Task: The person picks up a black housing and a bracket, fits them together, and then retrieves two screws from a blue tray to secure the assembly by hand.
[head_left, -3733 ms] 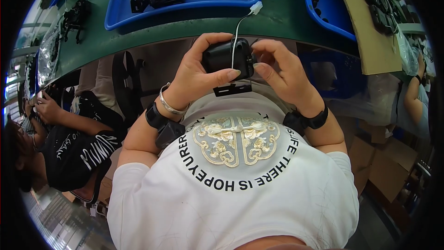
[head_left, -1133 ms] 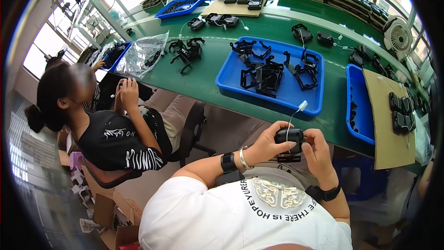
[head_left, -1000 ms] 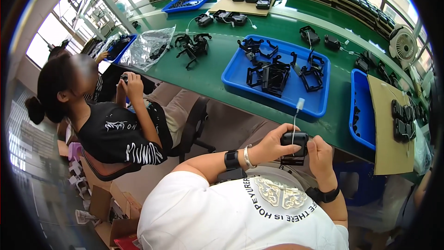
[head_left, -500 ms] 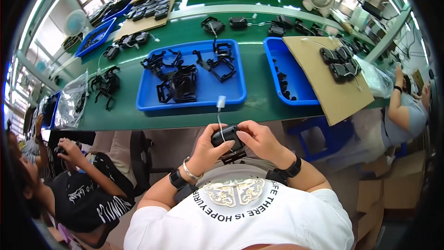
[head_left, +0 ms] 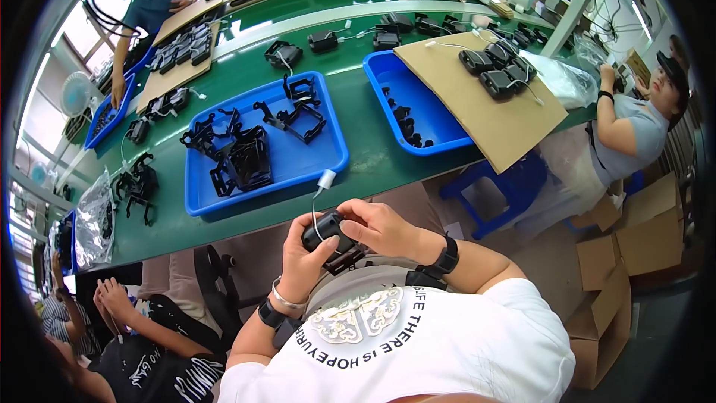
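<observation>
Just beyond the table's near edge, I hold a black rounded plastic unit [head_left: 319, 231] in front of my body. My left hand [head_left: 302, 263] is wrapped round its left side, with the thumb lying across the front. Fingers and thumb of my right hand [head_left: 377, 227] press on its right side. A thin white cable runs over the unit and up to a white connector plug [head_left: 326, 179], which sticks up near the tray's corner. Part of a black bracket [head_left: 344, 260] shows below the unit; my hands hide how the two join.
A blue tray [head_left: 298, 173] of black brackets [head_left: 250, 158] lies ahead on the green table [head_left: 380, 168]. To its right, cardboard [head_left: 514, 130] bearing black units covers part of another blue bin [head_left: 429, 151]. Co-workers sit left and right; another person reaches into a far-left bin.
The view has turned, so the table slants and the trays sit further left. My hands keep hold of the black unit. The far-left person has come into fuller view, an arm in a bin.
</observation>
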Action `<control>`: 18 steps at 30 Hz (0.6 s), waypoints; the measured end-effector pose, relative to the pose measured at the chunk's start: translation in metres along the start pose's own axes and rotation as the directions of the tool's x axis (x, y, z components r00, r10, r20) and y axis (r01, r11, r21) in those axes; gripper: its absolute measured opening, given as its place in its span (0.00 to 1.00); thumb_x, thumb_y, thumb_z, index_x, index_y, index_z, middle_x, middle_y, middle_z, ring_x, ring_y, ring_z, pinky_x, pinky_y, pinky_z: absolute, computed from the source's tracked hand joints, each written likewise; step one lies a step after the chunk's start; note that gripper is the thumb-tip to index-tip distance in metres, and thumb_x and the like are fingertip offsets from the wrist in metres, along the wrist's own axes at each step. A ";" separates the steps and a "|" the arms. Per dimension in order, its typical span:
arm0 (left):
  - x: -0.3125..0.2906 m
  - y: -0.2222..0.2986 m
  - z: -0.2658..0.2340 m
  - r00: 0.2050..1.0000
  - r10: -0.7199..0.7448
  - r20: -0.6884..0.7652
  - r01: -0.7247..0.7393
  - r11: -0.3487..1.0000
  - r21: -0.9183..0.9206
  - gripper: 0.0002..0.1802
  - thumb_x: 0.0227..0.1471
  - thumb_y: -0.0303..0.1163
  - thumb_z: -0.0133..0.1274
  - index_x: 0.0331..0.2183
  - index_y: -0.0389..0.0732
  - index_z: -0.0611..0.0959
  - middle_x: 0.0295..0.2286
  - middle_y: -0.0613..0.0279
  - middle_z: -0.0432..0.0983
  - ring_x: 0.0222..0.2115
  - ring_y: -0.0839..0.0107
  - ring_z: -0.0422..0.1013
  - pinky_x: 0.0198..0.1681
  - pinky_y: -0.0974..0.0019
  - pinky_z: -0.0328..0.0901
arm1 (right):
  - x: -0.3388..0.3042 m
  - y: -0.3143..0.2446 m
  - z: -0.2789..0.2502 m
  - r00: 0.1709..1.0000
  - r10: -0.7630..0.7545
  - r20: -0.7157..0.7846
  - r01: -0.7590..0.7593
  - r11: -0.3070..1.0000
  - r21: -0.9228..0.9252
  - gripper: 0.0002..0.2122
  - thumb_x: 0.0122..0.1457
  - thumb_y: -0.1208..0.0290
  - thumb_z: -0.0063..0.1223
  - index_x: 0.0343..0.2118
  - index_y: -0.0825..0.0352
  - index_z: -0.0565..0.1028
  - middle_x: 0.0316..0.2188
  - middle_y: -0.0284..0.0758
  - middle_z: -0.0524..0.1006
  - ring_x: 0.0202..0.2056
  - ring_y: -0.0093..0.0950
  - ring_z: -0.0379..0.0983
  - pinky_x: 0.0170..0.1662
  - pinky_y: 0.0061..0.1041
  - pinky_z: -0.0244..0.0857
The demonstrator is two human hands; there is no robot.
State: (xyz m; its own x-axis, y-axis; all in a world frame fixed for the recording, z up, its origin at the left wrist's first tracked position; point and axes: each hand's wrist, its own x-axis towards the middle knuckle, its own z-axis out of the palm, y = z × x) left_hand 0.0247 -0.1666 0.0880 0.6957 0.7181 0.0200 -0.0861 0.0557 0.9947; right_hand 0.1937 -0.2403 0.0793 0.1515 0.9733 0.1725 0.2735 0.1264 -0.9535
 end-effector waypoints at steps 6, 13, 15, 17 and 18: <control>0.004 -0.003 -0.006 0.987 -0.154 0.039 0.155 0.988 -0.005 0.22 0.43 0.26 0.60 0.41 0.34 0.71 0.32 0.65 0.72 0.32 0.81 0.68 0.35 0.76 0.66 | 0.001 -0.001 -0.001 0.996 -0.069 -0.049 0.066 0.996 -0.063 0.14 0.59 0.59 0.46 0.35 0.68 0.72 0.22 0.38 0.74 0.24 0.28 0.71 0.29 0.24 0.64; -0.002 -0.002 -0.006 0.963 -0.240 0.121 0.240 0.971 0.015 0.20 0.43 0.26 0.60 0.39 0.34 0.72 0.30 0.66 0.72 0.30 0.82 0.69 0.33 0.77 0.67 | 0.005 -0.004 -0.003 0.999 0.015 0.043 -0.005 0.975 -0.221 0.16 0.60 0.57 0.44 0.35 0.68 0.72 0.25 0.38 0.75 0.26 0.30 0.72 0.30 0.26 0.65; -0.002 -0.005 -0.006 0.975 -0.192 0.112 0.197 0.980 -0.030 0.19 0.44 0.26 0.60 0.39 0.35 0.72 0.30 0.67 0.72 0.30 0.82 0.69 0.33 0.77 0.67 | 0.004 -0.008 -0.010 0.994 0.079 0.075 -0.067 0.985 -0.158 0.17 0.60 0.57 0.44 0.38 0.70 0.71 0.30 0.41 0.75 0.30 0.33 0.73 0.33 0.28 0.66; -0.001 -0.005 -0.006 0.984 -0.168 0.055 0.172 0.982 -0.074 0.19 0.44 0.26 0.60 0.39 0.35 0.72 0.31 0.66 0.72 0.30 0.82 0.69 0.33 0.77 0.67 | -0.001 -0.004 -0.009 0.997 -0.039 0.059 0.047 0.990 -0.133 0.18 0.60 0.58 0.44 0.41 0.70 0.71 0.33 0.42 0.75 0.32 0.35 0.73 0.35 0.28 0.66; 0.000 -0.003 -0.006 0.989 -0.146 0.006 0.146 0.982 -0.118 0.19 0.44 0.26 0.59 0.39 0.35 0.72 0.31 0.66 0.72 0.31 0.82 0.69 0.33 0.77 0.67 | -0.004 -0.001 -0.007 0.988 -0.151 0.033 0.154 0.982 -0.112 0.19 0.60 0.58 0.43 0.43 0.71 0.70 0.36 0.44 0.74 0.35 0.36 0.73 0.37 0.28 0.66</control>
State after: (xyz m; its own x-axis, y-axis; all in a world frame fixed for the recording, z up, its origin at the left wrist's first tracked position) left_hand 0.0204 -0.1626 0.0840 0.7052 0.6979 -0.1251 -0.0674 0.2417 0.9680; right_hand 0.1992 -0.2455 0.0816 0.0770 0.9488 0.3065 0.3980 0.2526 -0.8819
